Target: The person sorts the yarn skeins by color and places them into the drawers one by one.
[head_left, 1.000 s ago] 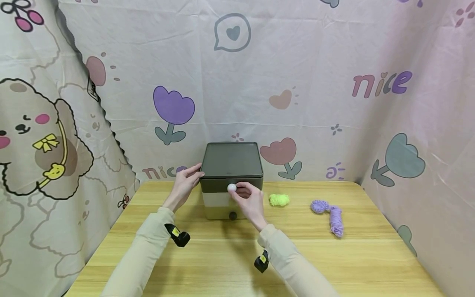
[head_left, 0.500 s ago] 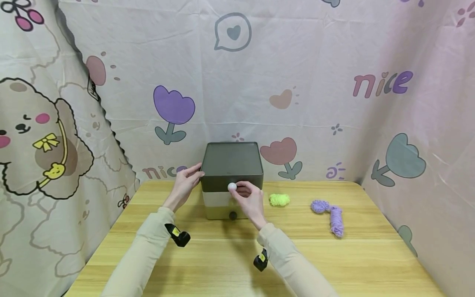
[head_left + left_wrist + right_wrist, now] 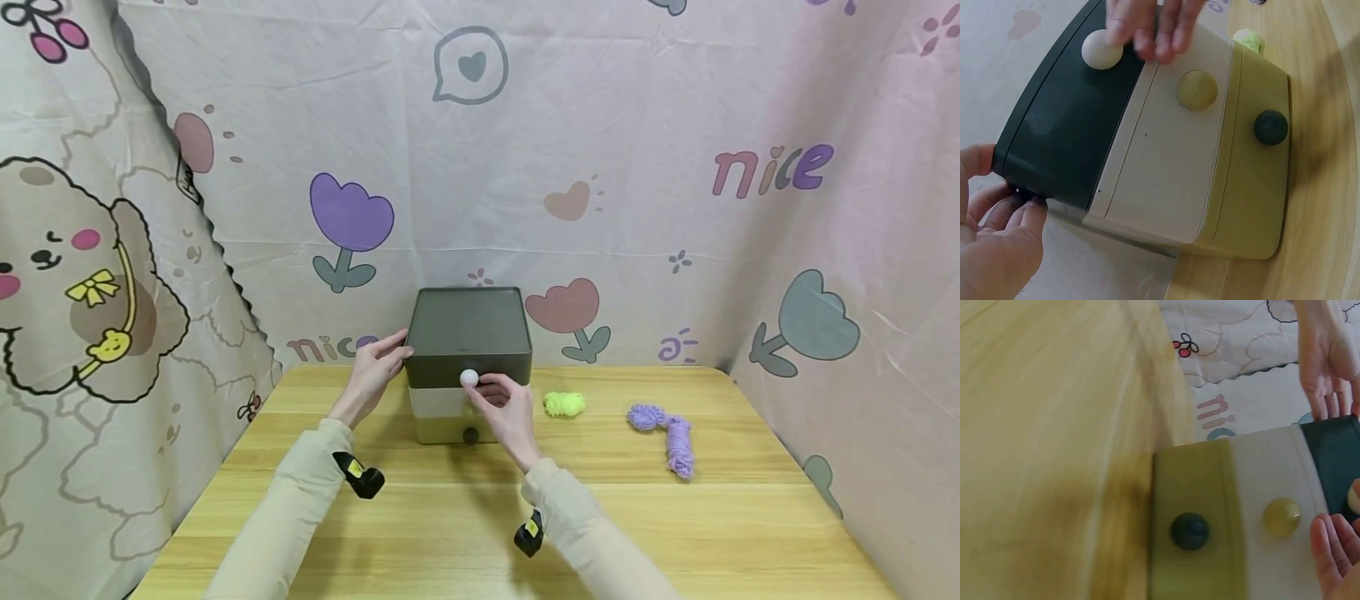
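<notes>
Head view: one three-tier box, standing upright near the back of the counter, its tiers dark, white and olive from the top down; my left grip rests against the top tier at its left side, fingers laid on rather than wrapped round; my right grip pinches the white knob on the dark front, thumb beneath it, a finger beside it. Against the frame half a second ago, the right grip sits slightly lower and more of the knob shows; the box and left grip have kept their places. To the right on the counter, also unchanged: one yellow-green yarn bundle, near the box; two purple yarn bundles, touching, farther off. Behind, a printed cloth. Left wrist view: the box's three fronts, seen aslant; my left grip at the upper corner of the dark tier; a digit of my right grip on the white knob, other fingertips blurred; below, one yellow knob on the white tier and one dark knob on the olive. Right wrist view: the same tiers, white knob partly cut off at the edge beside my right fingertips; left fingers nearly straight against the far side.
</notes>
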Demonstrator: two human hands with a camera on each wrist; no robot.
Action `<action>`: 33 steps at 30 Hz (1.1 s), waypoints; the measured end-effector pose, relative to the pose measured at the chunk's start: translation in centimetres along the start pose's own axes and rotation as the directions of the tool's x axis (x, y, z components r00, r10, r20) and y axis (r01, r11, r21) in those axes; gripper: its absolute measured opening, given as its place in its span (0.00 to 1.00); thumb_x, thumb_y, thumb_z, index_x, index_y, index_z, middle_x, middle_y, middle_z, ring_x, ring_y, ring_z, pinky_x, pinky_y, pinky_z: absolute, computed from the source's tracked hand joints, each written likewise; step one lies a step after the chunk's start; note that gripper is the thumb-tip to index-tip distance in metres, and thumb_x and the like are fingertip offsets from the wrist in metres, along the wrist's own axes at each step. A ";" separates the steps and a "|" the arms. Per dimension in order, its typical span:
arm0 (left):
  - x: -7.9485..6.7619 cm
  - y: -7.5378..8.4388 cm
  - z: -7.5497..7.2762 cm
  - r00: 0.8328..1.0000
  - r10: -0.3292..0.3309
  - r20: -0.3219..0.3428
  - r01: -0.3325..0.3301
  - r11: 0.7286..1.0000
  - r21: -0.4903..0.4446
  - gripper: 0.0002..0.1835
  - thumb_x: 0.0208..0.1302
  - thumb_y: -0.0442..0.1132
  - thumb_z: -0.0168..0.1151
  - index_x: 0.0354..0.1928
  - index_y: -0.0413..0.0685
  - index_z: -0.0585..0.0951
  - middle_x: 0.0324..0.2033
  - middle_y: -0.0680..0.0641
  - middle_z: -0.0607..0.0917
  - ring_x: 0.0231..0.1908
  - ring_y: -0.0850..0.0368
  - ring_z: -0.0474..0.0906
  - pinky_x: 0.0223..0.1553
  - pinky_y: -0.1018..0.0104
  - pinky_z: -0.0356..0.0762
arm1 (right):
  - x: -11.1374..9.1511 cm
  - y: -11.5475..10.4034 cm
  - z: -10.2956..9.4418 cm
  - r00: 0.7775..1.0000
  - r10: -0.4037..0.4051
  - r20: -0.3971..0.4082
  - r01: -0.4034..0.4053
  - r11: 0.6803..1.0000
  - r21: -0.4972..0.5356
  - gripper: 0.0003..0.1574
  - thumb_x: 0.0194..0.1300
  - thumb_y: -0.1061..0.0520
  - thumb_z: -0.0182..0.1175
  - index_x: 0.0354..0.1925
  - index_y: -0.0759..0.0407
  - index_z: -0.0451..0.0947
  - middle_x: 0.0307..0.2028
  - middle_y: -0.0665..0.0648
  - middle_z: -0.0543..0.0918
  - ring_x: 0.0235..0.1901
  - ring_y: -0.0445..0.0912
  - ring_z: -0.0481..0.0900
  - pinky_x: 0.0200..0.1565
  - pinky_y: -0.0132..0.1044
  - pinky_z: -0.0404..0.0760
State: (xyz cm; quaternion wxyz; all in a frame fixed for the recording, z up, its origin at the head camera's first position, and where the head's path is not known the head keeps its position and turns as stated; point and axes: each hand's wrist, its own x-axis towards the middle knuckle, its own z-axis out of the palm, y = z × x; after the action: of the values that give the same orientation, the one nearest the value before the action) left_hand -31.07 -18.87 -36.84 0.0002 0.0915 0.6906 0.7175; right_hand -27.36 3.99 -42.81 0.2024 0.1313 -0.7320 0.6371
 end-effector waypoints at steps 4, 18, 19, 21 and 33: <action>0.0 0.1 0.1 1.000 -0.002 0.001 0.002 1.000 0.003 0.30 0.75 0.30 0.50 0.76 0.34 0.58 0.79 0.38 0.53 0.78 0.44 0.50 0.78 0.49 0.51 | -0.8 1.1 -0.1 1.000 0.019 -0.003 -0.019 0.999 -0.050 0.12 0.57 0.60 0.74 0.39 0.65 0.85 0.31 0.65 0.89 0.29 0.44 0.85 0.33 0.24 0.80; -0.1 0.1 0.0 1.000 0.000 0.009 0.000 1.000 0.008 0.30 0.76 0.30 0.50 0.76 0.34 0.57 0.79 0.38 0.53 0.78 0.44 0.50 0.78 0.49 0.50 | -2.1 3.9 0.7 0.997 0.068 0.020 -0.066 0.993 -0.096 0.13 0.56 0.57 0.75 0.37 0.64 0.85 0.33 0.64 0.89 0.32 0.50 0.88 0.36 0.24 0.83; -0.1 0.1 0.0 1.000 -0.002 0.008 0.002 1.000 0.007 0.30 0.76 0.30 0.50 0.76 0.34 0.57 0.79 0.38 0.53 0.78 0.44 0.50 0.78 0.49 0.50 | -2.1 3.9 0.8 0.998 0.063 0.016 -0.062 0.993 -0.097 0.13 0.56 0.58 0.75 0.37 0.64 0.85 0.32 0.64 0.89 0.32 0.51 0.88 0.36 0.24 0.83; -0.1 0.1 0.0 1.000 -0.004 0.008 0.004 1.000 0.007 0.30 0.76 0.30 0.49 0.76 0.33 0.57 0.79 0.38 0.53 0.78 0.44 0.50 0.78 0.49 0.50 | -2.2 3.9 0.9 0.998 0.055 0.005 -0.054 0.993 -0.105 0.13 0.56 0.58 0.75 0.36 0.64 0.85 0.32 0.64 0.90 0.31 0.51 0.88 0.36 0.24 0.84; -0.1 0.0 -0.1 1.000 -0.003 -0.001 0.003 1.000 0.003 0.30 0.75 0.30 0.50 0.76 0.33 0.58 0.79 0.38 0.54 0.78 0.44 0.51 0.78 0.49 0.52 | -2.3 4.4 1.4 0.997 0.071 -0.028 -0.072 0.995 -0.066 0.15 0.54 0.58 0.77 0.36 0.65 0.84 0.31 0.65 0.90 0.32 0.53 0.90 0.33 0.22 0.83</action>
State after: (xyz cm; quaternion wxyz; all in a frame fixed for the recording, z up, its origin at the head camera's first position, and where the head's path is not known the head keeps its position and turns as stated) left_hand -31.01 -18.93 -36.81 0.0008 0.0901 0.6919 0.7163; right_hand -27.49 3.08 -47.86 0.1931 0.0900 -0.7547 0.6205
